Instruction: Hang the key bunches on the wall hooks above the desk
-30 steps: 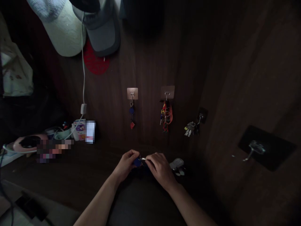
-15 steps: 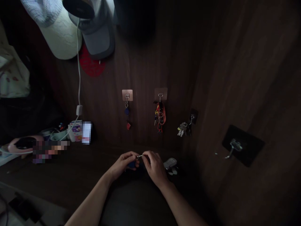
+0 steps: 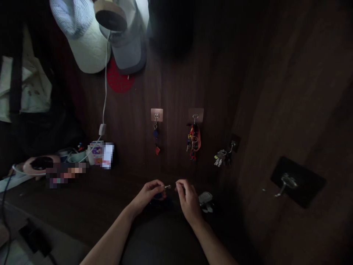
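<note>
My left hand (image 3: 151,194) is closed on a keychain with a small metal clasp (image 3: 168,187), which sticks out past the thumb toward the right. Under the fingers shows a dark blue part (image 3: 157,196) of the keychain, mostly hidden. A short gap separates the clasp from my right hand (image 3: 188,200), whose thumb and forefinger are pinched together; whether something tiny is between them I cannot make out. Just right of that hand, a grey and white bunch (image 3: 206,200), perhaps keys, lies on the dark shelf.
On the wall hang a blue and red keychain (image 3: 156,134), a colourful key bunch (image 3: 194,141) and silver keys (image 3: 220,157). A black-backed hook (image 3: 298,182) is at right. Caps (image 3: 91,48), a white cable (image 3: 105,88) and small boxes (image 3: 97,152) are at left.
My right hand has come off the metal clasp and moved a little to the right. The left hand still holds the keychain. The whole view has shifted slightly.
</note>
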Action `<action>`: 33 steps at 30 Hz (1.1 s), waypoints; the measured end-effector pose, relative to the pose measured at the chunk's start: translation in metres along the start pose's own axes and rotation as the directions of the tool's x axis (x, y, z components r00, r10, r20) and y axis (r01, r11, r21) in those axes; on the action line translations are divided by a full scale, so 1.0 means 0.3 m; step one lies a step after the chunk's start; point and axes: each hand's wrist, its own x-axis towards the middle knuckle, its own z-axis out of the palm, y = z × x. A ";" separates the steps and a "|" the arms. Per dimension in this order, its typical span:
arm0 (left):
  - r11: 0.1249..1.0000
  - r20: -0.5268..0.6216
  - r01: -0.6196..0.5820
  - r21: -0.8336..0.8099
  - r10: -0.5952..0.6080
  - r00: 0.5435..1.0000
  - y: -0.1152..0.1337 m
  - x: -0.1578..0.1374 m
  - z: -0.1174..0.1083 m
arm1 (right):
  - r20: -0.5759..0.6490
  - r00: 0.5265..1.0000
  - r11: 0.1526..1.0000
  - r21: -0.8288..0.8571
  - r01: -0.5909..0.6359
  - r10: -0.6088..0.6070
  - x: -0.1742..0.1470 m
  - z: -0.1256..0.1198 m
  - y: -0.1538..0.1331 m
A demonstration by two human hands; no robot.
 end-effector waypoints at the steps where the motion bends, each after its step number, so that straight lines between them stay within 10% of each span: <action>1: 1.000 -0.059 -0.020 -0.024 0.019 0.998 0.004 0.001 -0.004 | -0.005 1.000 1.000 0.002 -0.004 0.004 -0.001 0.002 0.002; 9: 0.958 -0.506 -0.281 -0.055 0.216 0.835 0.171 0.105 -0.062 | 0.007 1.000 1.000 -0.013 0.014 -0.014 -0.008 0.010 -0.004; 17: 0.880 -0.641 -0.469 -0.077 0.317 0.699 0.376 0.294 -0.067 | 0.033 0.998 0.999 -0.001 0.053 -0.053 -0.013 0.008 -0.012; 33: 0.894 -0.682 -0.386 -0.229 0.136 0.719 0.467 0.417 -0.047 | -0.002 0.998 0.998 -0.014 0.068 -0.068 -0.006 0.012 0.004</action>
